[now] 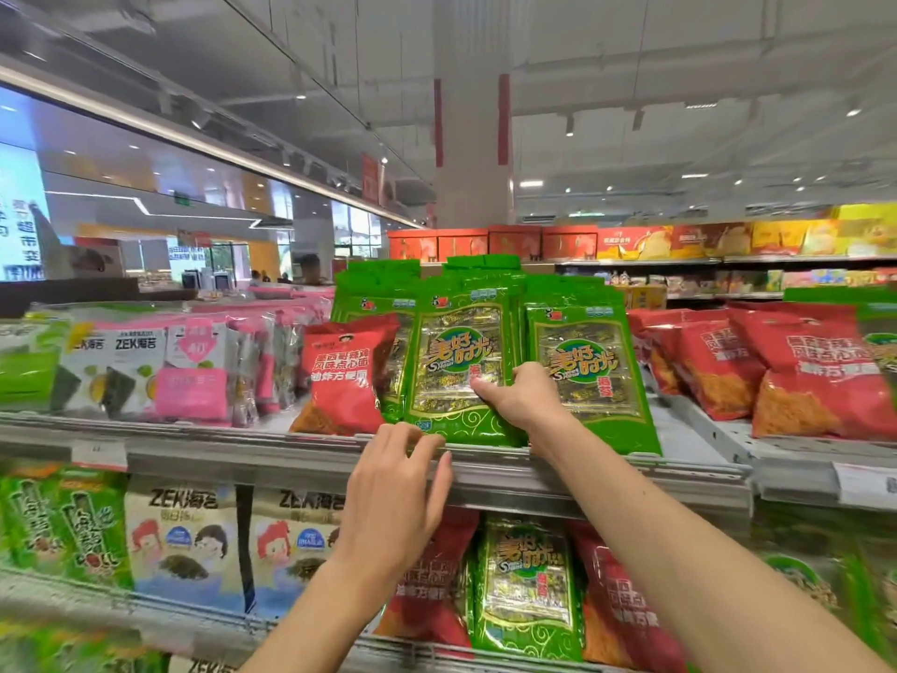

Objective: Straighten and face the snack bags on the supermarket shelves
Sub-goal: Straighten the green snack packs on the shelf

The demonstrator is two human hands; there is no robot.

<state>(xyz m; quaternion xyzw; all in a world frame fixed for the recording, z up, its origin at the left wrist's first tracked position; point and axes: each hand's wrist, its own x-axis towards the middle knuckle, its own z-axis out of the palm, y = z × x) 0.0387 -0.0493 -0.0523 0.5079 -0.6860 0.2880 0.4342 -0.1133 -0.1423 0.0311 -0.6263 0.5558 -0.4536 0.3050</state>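
While the right hand [522,398] pinches the front green seaweed bag [461,371] at its lower right edge, the left hand [403,483] rests loosely uncurled at the upper shelf [606,478] lip, holding nothing — step in hand: squaring that bag upright at mid-shelf. Next move likely calls for pulling it flush to the lip beside its neighbouring green bag [589,376]. Same shelf holds: a leaning red snack bag [342,371] left — more red bags [801,376] right.

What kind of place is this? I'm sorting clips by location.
A supermarket snack aisle: tiered metal shelves with price-tag rails, rows of green seaweed bags and red snack bags, more stocked shelving behind.
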